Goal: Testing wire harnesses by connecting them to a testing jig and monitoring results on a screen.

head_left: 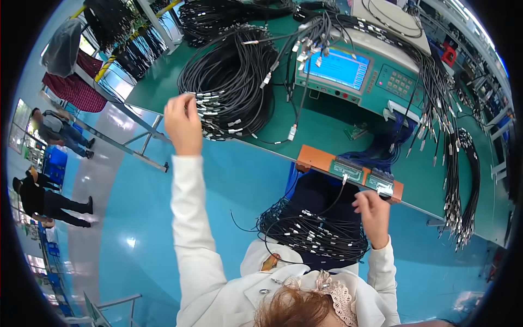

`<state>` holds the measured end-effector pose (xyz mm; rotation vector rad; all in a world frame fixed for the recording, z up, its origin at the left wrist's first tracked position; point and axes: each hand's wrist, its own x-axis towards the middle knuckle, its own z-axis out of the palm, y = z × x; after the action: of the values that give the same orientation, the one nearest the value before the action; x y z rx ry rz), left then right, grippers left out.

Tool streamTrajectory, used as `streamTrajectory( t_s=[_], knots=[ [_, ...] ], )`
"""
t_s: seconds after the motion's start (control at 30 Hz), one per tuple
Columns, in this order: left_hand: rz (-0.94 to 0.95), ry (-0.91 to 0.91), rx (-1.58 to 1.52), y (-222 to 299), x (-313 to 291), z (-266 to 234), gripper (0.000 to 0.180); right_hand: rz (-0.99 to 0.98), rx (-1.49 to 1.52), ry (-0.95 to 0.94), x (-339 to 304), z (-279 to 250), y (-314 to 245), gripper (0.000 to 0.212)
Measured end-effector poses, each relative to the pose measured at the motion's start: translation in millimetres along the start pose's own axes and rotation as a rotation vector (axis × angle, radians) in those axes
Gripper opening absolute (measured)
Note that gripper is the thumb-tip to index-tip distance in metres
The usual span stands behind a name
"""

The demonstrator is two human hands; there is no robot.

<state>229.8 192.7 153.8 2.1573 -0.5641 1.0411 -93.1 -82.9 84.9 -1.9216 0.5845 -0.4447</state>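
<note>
At the table's left edge, my left hand [184, 124] is closed, its fingertips against the connector ends of a large coil of black cables [229, 82]. Whether a cable is pinched between them is hidden. My right hand [374, 218] has its fingers curled just below an orange test fixture [316, 158] with green boards; what they hold, if anything, I cannot make out. A white connector [384, 190] sits on the right board by my knuckles. Another cable plug [345, 178] meets the left board, its black lead running down to a cable bundle [313, 234] across my lap.
A green tester [354, 76] with a lit blue screen stands behind the fixture, joined by dark blue wires [381, 147]. Cables drape over it and hang off the table [321, 125] at right [463, 185]. Two people [49, 191] stand far left beyond a metal frame [147, 147].
</note>
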Motion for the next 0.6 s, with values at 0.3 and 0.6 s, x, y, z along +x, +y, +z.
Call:
streamTrajectory(
  t_s=[0.3,0.6],
  knots=[
    [0.348,-0.402,0.173,-24,40,7,0.005,-0.158,-0.090,-0.143,11,40,-40,0.011],
    [0.445,-0.209,-0.181,52,23,-57,0.005,0.006,0.660,-0.565,59,108,-97,0.037]
  ],
)
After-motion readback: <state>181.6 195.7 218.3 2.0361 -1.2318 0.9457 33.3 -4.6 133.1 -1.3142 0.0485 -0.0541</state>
